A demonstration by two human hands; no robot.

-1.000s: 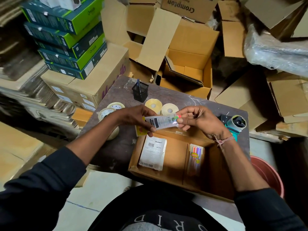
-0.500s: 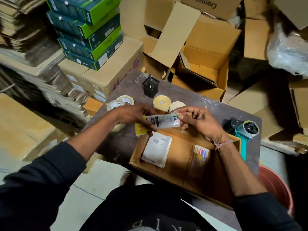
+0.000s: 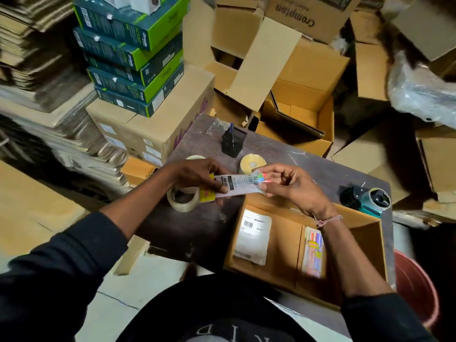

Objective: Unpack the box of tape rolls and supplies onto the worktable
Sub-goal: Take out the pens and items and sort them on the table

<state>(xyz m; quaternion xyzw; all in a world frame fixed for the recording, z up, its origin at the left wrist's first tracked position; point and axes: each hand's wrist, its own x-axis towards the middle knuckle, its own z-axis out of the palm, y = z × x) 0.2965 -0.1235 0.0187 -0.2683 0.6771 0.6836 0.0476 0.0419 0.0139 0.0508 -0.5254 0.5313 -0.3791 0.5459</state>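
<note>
Both my hands hold a white and yellow packet of markers (image 3: 238, 185) over the far left corner of the open cardboard box (image 3: 370, 248). My left hand (image 3: 197, 176) grips its yellow end and my right hand (image 3: 291, 186) pinches the coloured end. Inside the box lie a stack of shipping labels (image 3: 254, 236) and a pack of coloured pens (image 3: 313, 253). On the dark worktable (image 3: 197, 225) sit a clear tape roll (image 3: 183, 198), a yellowish roll (image 3: 251, 164) and a roll partly hidden behind my left wrist.
A black mesh pen cup (image 3: 233, 141) stands at the table's far side. A teal tape dispenser (image 3: 370, 201) lies at the right edge. Green boxes (image 3: 133, 53) stacked on a carton and open cartons (image 3: 303, 114) crowd the back. A red bucket (image 3: 417, 287) stands at the right.
The view has swung to the left and closer. Both hands keep holding the marker packet, now a little farther left over the box corner.
</note>
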